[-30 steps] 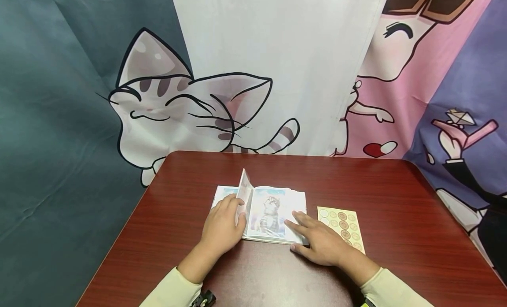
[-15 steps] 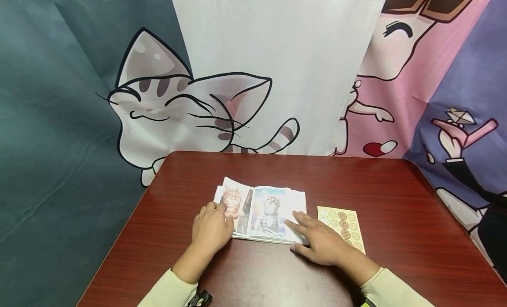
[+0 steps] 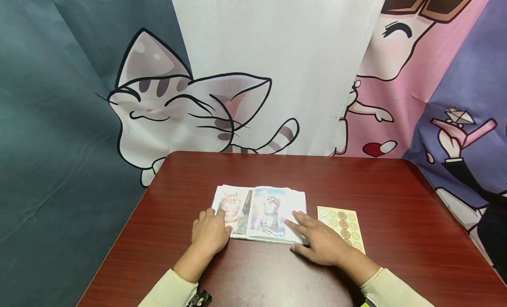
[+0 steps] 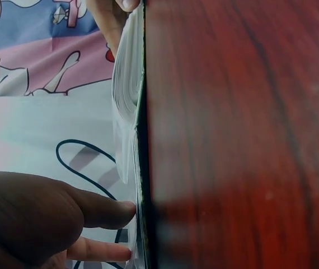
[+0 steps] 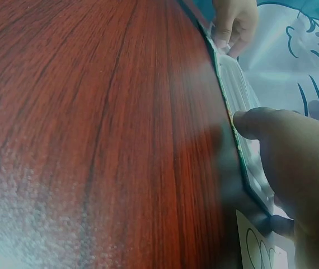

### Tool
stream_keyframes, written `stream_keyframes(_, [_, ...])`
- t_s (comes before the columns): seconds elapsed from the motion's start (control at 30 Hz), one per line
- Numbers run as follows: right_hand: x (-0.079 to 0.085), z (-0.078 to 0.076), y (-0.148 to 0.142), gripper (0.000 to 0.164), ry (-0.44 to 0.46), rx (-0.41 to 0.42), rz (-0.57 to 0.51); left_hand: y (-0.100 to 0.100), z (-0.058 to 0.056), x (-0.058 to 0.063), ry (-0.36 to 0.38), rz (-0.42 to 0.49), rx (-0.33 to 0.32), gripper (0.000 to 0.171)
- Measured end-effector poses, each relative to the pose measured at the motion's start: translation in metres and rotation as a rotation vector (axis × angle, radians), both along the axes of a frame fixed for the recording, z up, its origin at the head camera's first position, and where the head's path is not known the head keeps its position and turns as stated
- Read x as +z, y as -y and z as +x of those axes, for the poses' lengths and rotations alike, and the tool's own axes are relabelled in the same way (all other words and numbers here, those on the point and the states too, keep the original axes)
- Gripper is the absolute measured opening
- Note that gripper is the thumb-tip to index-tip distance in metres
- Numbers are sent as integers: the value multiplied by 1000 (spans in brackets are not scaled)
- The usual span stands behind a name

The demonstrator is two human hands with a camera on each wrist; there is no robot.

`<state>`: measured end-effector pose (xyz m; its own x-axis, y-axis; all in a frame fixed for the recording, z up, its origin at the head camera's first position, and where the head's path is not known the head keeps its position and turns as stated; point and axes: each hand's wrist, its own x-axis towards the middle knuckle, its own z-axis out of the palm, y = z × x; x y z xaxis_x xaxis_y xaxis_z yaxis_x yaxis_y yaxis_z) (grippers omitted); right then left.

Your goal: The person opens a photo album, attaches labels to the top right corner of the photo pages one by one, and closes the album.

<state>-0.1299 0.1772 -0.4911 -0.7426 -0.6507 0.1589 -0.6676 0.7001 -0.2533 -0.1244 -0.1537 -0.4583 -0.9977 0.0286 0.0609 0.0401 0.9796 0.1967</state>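
A small picture book [image 3: 297,205] lies open on the table, with an orange cat on its left page [image 3: 231,203] and a grey kitten on its right page [image 3: 270,212]. My left hand [image 3: 210,232] rests on the lower left corner of the left page. In the left wrist view the thumb and a finger of that hand [image 4: 31,218] press down onto the page stack. Over the right page's outer edge lies my right hand [image 3: 322,241], fingers spread. Its thumb touches the book's near edge in the right wrist view, where the thick pages [image 5: 235,81] show.
A yellow sheet of round stickers [image 3: 332,213] lies right of the book, partly under the right forearm. The reddish-brown wooden table [image 3: 158,214] spreads around them. Behind its far edge hangs a cloth backdrop [image 3: 313,69] printed with cartoon figures.
A page that stood upright is now flat on the left side, showing the orange cat. My left hand has moved left and down with it. The right hand has stayed in place.
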Motion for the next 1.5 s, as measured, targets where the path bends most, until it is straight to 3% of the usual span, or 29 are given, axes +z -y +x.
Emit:
stream_keyframes(0.43, [0,0,-2,72,26,-3,18,1,0,-2,37,-15,-6,39])
stream_keyframes(0.77, [3,-1,-2,73,-7,24,0,-3,1,-1,16,3,-24,45])
stream_keyframes(0.93, [5,-1,-3,72,-9,21,-33,-14,0,3,-37,70,-95,43])
stream_keyframes(1.07, [7,0,-6,75,10,5,-37,-27,0,6,-78,163,-187,38])
stream_keyframes(1.37, [9,6,-17,75,-2,-46,-30,-53,2,7,-252,358,-381,29])
stream_keyframes(1.5, [8,10,-23,73,-17,-73,-37,-61,2,9,-262,411,-433,30])
